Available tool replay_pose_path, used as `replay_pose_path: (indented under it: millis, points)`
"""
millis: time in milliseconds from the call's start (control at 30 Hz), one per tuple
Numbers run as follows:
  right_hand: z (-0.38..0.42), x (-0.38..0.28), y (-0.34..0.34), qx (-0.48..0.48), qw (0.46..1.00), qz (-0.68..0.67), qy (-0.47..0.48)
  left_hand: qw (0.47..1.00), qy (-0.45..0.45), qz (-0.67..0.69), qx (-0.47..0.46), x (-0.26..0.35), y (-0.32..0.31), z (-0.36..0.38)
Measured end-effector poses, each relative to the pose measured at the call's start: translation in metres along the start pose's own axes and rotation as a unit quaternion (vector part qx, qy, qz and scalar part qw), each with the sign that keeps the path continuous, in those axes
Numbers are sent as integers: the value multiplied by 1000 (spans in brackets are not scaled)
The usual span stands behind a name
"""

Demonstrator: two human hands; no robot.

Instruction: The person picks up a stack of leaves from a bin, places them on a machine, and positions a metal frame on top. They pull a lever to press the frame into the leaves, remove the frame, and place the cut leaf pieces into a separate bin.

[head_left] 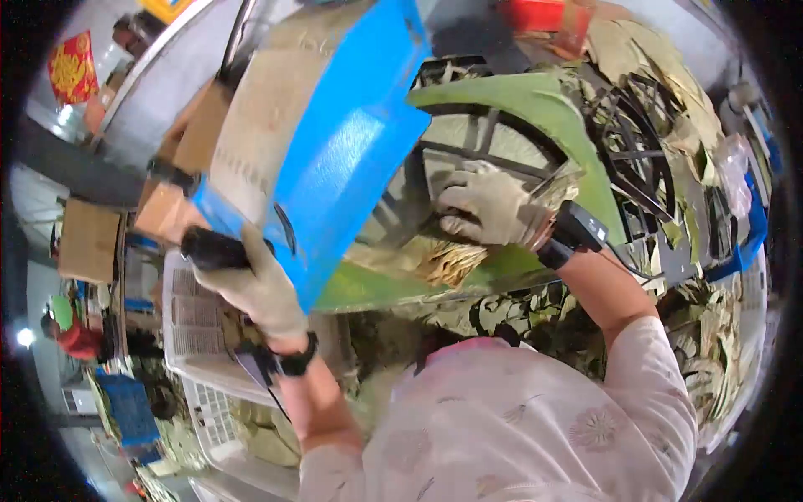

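Observation:
My left hand (pixel 259 289), in a pale work glove, is wrapped round a black handle (pixel 216 248) at the near end of a large blue and tan machine arm (pixel 351 159). The arm slants over the left part of a green board (pixel 519 96). On that board lies a black fan-shaped cutting die (pixel 523 125) with crossbars, over pale dried leaves (pixel 452 261). My gloved right hand (pixel 489 205) is on the die, its fingers curled at the bars. The machine arm hides the die's left side.
Another black die (pixel 640 155) lies among leaves at the right. White plastic crates (pixel 196 314) stand at the lower left, and loose leaves (pixel 703 343) fill the near right. Cardboard boxes (pixel 88 240) and a person in red (pixel 79 339) are farther left.

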State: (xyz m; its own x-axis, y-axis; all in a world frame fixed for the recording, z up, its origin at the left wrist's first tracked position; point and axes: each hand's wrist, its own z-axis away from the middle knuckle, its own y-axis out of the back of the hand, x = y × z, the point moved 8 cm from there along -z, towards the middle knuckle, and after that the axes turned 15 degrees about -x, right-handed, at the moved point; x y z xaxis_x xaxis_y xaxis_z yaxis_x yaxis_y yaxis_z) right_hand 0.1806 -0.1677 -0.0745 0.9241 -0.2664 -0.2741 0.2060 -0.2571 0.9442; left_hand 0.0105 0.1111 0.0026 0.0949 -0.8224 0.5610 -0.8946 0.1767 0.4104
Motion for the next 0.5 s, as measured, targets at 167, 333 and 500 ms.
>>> replay_pose_path:
  millis: [167, 333, 500]
  points:
    - [0, -66, 73, 179, 967, -156, 91, 947, -72, 259, -174, 45, 9, 24]
    - [-8, -112, 117, 237, 870, -397, 172, 998, -17, 64, -1, 17, 40, -38]
    - [10, -79, 114, 221, 807, -542, 77, 984, -42, 127, -117, 47, 16, -50]
